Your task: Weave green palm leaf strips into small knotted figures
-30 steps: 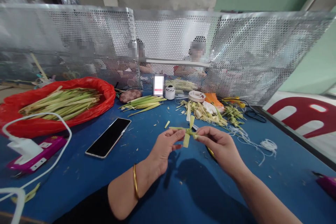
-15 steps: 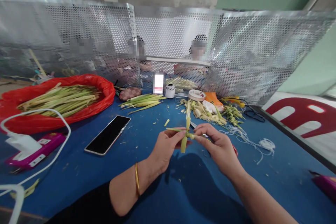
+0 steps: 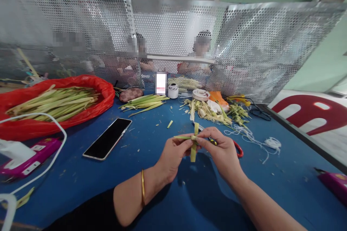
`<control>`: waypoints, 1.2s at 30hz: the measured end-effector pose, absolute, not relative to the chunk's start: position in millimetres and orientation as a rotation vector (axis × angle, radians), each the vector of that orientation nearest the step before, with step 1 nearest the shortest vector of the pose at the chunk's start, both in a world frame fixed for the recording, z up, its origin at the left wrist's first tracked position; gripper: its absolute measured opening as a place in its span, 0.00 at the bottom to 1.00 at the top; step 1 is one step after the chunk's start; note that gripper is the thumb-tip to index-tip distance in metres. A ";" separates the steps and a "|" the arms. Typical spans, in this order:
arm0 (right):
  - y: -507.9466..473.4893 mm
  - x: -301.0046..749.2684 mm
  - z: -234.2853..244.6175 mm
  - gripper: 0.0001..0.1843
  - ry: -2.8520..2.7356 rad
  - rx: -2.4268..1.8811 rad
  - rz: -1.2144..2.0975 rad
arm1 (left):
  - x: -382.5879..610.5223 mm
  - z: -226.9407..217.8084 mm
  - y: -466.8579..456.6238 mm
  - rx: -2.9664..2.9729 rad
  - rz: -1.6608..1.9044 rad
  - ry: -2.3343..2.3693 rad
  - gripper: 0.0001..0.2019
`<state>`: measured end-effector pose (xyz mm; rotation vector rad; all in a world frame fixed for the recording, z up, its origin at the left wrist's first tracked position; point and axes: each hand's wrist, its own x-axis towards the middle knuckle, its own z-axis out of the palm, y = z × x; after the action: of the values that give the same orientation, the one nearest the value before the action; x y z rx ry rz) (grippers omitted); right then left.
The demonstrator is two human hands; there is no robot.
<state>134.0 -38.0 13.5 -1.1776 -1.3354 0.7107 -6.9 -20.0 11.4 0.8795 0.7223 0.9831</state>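
Above the middle of the blue table, crossed strips of pale green leaf (image 3: pixel 193 154) are held between my two hands. My left hand (image 3: pixel 170 157) pinches them from the left, thumb on top, one thin end pointing left past the fingers. From the other side my right hand (image 3: pixel 223 151) presses its thumb and fingertips onto the crossing. A wider strip stands out from the crossing, away from me and toward me. Partly hidden beneath my right hand lie scissors (image 3: pixel 239 149) with a red handle. How the strips are joined is covered by the fingertips.
A red plastic bag (image 3: pixel 107 95) full of long leaves stands left. Nearer are a phone (image 3: pixel 107 139) and a purple power strip (image 3: pixel 34 155) with a white cable. Leaf scraps (image 3: pixel 206 110), a tape roll (image 3: pixel 201 95) and white string (image 3: pixel 272 143) lie right. A perforated metal screen (image 3: pixel 168 21) separates other people.
My right fingers have closed in on the crossing of the strips, and the wide strip now stands straighter. More of the scissors' red handle shows. The whole view has shifted slightly.
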 end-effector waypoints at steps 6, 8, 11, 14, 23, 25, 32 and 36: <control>-39.8 132.3 17.4 0.03 -1.363 -1.186 0.619 | -8.5 10.4 -19.7 0.919 0.965 0.703 0.16; -40.0 132.2 16.9 0.04 -1.380 -1.195 0.595 | -8.2 8.3 -19.1 0.922 0.978 0.714 0.17; -40.1 132.8 16.2 0.05 -1.404 -1.203 0.585 | -7.4 6.1 -18.3 0.918 0.991 0.722 0.17; -40.0 134.1 16.5 0.05 -1.420 -1.222 0.588 | -6.6 5.4 -18.1 0.913 0.992 0.719 0.17; -37.0 139.5 11.3 0.07 -1.254 -1.314 0.882 | -6.7 10.9 -20.3 0.949 1.007 0.788 0.16; -37.2 138.7 11.4 0.08 -1.235 -1.322 0.906 | -6.6 11.7 -20.5 0.957 1.003 0.796 0.16; -36.0 135.8 8.9 0.11 -1.247 -1.336 0.908 | -4.7 6.8 -21.8 0.912 0.991 0.800 0.16; -37.4 138.9 10.5 0.09 -1.408 -1.358 0.650 | -5.6 6.4 -19.3 0.820 0.981 0.784 0.16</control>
<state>138.9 -37.4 10.5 -1.3577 -1.4080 0.6504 -5.6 -19.3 6.4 0.8201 0.7841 0.9814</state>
